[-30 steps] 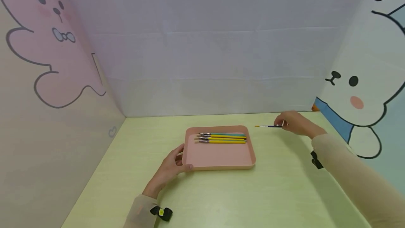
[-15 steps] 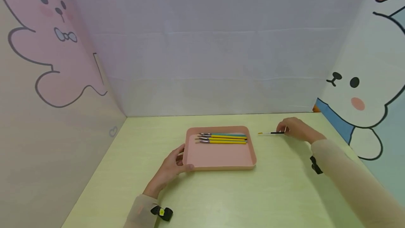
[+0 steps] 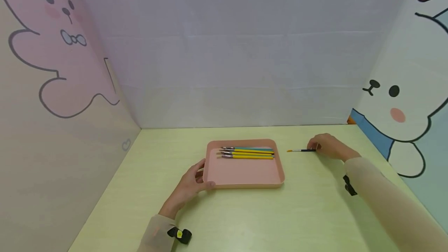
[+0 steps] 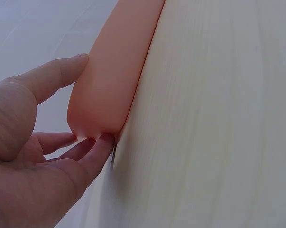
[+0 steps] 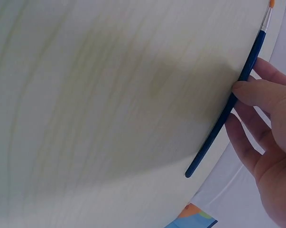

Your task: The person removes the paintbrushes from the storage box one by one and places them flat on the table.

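A pink tray [image 3: 245,172] lies in the middle of the pale green table [image 3: 266,221]. Several yellow and teal-handled brushes [image 3: 246,153] lie side by side along its far edge. My left hand [image 3: 202,174] holds the tray's near left corner [image 4: 109,90], thumb [image 4: 52,76] on the rim and fingers [image 4: 88,152] tucked under it. To the tray's right, my right hand [image 3: 315,147] pinches a thin blue-handled brush [image 3: 301,150] low at the table top, its orange tip pointing toward the tray. In the right wrist view the brush [image 5: 228,107] lies along the table under my thumb [image 5: 249,90].
Cartoon-printed panels wall in the table at the left [image 3: 52,88], the back [image 3: 238,69] and the right [image 3: 402,100]. Bare table top stretches in front of the tray and to both sides of it.
My right hand has lowered the blue brush down to the table and drawn it slightly nearer. The left hand and the tray have stayed put.
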Demonstrator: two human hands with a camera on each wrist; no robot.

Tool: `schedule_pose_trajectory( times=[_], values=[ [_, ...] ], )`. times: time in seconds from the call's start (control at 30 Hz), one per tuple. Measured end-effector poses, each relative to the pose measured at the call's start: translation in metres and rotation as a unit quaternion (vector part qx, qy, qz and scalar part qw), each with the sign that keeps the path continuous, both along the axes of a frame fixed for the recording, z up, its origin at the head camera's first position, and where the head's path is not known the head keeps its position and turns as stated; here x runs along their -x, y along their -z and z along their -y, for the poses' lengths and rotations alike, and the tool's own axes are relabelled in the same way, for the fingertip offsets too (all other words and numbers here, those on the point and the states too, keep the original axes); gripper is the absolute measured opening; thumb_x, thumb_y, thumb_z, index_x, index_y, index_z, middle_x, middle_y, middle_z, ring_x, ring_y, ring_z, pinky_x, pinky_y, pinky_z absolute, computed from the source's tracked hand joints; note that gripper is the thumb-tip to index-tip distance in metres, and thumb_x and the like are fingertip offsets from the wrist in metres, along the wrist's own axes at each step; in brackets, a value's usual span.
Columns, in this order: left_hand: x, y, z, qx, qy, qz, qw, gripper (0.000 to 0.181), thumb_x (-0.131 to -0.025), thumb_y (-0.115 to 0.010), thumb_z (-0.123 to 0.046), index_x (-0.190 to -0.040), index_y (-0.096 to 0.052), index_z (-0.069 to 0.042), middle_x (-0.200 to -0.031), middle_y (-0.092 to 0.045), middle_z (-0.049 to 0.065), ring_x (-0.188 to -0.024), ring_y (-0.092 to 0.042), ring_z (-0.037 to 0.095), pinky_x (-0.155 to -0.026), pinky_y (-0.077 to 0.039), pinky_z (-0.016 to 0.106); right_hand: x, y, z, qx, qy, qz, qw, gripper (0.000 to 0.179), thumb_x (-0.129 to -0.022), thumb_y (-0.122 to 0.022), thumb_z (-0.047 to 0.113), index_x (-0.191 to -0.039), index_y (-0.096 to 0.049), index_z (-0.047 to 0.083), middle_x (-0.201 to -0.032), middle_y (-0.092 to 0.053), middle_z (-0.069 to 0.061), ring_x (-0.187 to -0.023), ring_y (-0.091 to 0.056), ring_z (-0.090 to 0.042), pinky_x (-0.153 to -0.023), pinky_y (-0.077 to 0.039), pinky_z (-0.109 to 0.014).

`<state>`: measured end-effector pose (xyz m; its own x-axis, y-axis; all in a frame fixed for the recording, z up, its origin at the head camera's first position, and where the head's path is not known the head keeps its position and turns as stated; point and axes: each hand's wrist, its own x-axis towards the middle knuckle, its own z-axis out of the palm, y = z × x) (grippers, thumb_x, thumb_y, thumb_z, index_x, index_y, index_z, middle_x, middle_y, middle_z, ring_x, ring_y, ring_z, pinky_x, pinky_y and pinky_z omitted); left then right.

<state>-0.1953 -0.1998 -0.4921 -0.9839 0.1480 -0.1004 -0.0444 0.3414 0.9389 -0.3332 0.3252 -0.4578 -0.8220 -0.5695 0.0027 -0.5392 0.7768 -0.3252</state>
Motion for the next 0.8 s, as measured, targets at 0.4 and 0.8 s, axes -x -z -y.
schedule_pose_trajectory(
  times=[0.4, 0.8],
  values=[
    [0.000, 0.001, 0.001, -0.004, -0.001, 0.003, 1.0000, 0.095, -0.089, -0.089, -0.019, -0.167, -0.035, -0.015, -0.161, -0.047, 0.015, -0.136, -0.058, 0.034, -0.111, -0.052, 0.051, -0.002, -0.004, 0.001, -0.002, 0.007, 0.005, 1.0000, 0.029, -0.089, -0.071, -0.017, -0.109, -0.078, 0.002, -0.101, -0.073, -0.008, -0.093, -0.068, -0.029, -0.086, -0.059, -0.052],
    [0.000, 0.000, -0.001, 0.009, -0.007, 0.003, 0.9999, 0.094, -0.089, -0.088, -0.020, -0.167, -0.035, -0.017, -0.161, -0.048, 0.014, -0.136, -0.058, 0.033, -0.111, -0.052, 0.052, -0.003, -0.016, 0.009, 0.015, -0.001, -0.010, 0.9998, 0.031, -0.089, -0.074, -0.012, -0.119, -0.075, -0.001, -0.111, -0.072, -0.014, -0.100, -0.069, -0.035, -0.088, -0.061, -0.053]
  ],
)
